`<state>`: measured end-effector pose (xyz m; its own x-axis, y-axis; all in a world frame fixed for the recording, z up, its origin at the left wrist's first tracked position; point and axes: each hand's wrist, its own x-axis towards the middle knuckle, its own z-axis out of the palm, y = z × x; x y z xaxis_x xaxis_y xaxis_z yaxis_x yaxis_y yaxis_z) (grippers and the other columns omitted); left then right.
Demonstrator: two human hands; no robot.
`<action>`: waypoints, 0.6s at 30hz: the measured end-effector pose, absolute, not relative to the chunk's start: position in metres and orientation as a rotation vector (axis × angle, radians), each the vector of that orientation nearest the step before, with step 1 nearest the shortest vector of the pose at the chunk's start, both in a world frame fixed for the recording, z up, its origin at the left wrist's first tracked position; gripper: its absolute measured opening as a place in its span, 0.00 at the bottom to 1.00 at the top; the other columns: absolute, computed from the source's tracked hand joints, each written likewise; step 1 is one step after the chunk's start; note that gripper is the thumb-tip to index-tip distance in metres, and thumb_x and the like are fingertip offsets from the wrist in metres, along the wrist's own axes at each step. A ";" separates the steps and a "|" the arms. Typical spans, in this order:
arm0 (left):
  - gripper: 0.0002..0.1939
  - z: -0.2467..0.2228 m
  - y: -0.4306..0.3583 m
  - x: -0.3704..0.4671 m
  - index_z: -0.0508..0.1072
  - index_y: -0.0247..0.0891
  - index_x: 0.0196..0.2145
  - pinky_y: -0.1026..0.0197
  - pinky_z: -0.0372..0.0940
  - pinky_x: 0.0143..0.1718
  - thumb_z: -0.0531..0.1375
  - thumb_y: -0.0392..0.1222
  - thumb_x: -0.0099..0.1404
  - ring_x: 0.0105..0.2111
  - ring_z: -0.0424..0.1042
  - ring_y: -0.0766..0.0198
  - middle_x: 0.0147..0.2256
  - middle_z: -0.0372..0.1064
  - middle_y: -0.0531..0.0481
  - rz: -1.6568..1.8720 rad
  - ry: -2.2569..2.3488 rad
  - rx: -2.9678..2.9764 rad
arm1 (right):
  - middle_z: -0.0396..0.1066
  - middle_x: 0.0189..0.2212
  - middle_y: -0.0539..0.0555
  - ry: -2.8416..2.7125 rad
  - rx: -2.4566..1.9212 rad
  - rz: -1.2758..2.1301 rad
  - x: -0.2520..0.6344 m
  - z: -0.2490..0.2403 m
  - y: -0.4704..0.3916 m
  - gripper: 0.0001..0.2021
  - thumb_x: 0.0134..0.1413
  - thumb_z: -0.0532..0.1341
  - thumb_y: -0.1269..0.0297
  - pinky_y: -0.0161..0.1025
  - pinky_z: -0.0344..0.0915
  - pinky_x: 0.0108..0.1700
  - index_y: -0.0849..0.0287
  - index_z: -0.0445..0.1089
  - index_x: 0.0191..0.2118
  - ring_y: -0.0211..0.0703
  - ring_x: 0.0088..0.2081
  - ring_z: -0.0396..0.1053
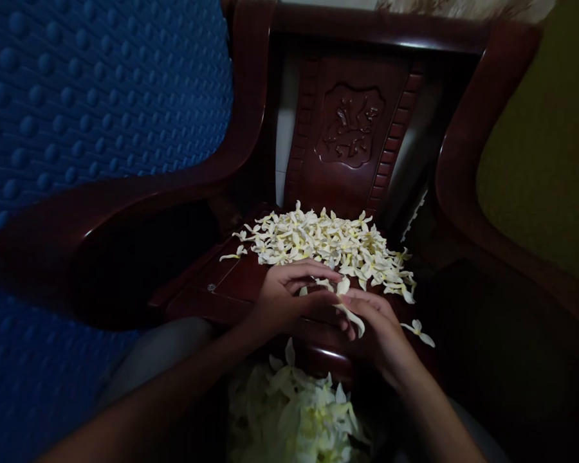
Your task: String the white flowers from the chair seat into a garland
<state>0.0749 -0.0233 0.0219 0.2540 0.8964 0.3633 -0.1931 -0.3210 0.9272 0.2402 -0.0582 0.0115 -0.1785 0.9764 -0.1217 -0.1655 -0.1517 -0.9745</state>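
My left hand (289, 292) and my right hand (374, 315) meet over the front of a dark wooden seat. Between their thumbs and fingers is a pale cream flower (354, 319), its long petal hanging down past the right thumb. Both hands are closed in a pinch on it; some fingertips are hidden behind the petals. Just beyond them a heap of similar cream flowers (318, 235) is spread over the seat. One loose flower (417, 333) lies right of my right hand. Below the hands, close to my body, is a second, dimly lit mass of flowers (299, 411).
The carved wooden chair (352, 128) has a curved armrest on each side, the left armrest (125, 199) reaching toward me. A blue studded mat (101, 96) is at the left. An olive-coloured surface (545, 148) lies to the right. Deep shadow covers the lower right.
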 end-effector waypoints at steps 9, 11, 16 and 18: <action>0.17 0.015 -0.025 0.080 0.77 0.33 0.32 0.61 0.73 0.36 0.72 0.40 0.44 0.32 0.76 0.60 0.32 0.77 0.46 1.309 0.861 1.270 | 0.63 0.18 0.48 -1.023 -1.014 1.581 0.237 0.006 -0.057 0.10 0.51 0.63 0.59 0.30 0.53 0.22 0.61 0.72 0.27 0.33 0.20 0.56; 0.16 0.014 -0.024 0.080 0.78 0.33 0.31 0.61 0.73 0.37 0.72 0.41 0.44 0.32 0.76 0.60 0.31 0.77 0.47 1.332 0.874 1.292 | 0.63 0.18 0.48 -1.067 -1.009 1.565 0.237 0.005 -0.056 0.11 0.52 0.63 0.58 0.31 0.53 0.23 0.61 0.73 0.27 0.33 0.20 0.56; 0.14 0.014 -0.024 0.079 0.78 0.32 0.28 0.61 0.74 0.37 0.72 0.40 0.43 0.30 0.76 0.62 0.30 0.76 0.48 1.362 0.926 1.359 | 0.65 0.19 0.48 -1.231 -1.039 1.483 0.237 0.007 -0.057 0.14 0.54 0.61 0.56 0.32 0.53 0.25 0.62 0.71 0.25 0.32 0.20 0.56; 0.13 0.014 -0.024 0.079 0.78 0.32 0.28 0.61 0.74 0.37 0.72 0.39 0.43 0.31 0.76 0.61 0.30 0.77 0.47 1.379 0.947 1.381 | 0.65 0.18 0.47 -1.249 -1.053 1.452 0.238 0.006 -0.057 0.16 0.54 0.60 0.55 0.32 0.52 0.25 0.61 0.70 0.23 0.32 0.19 0.55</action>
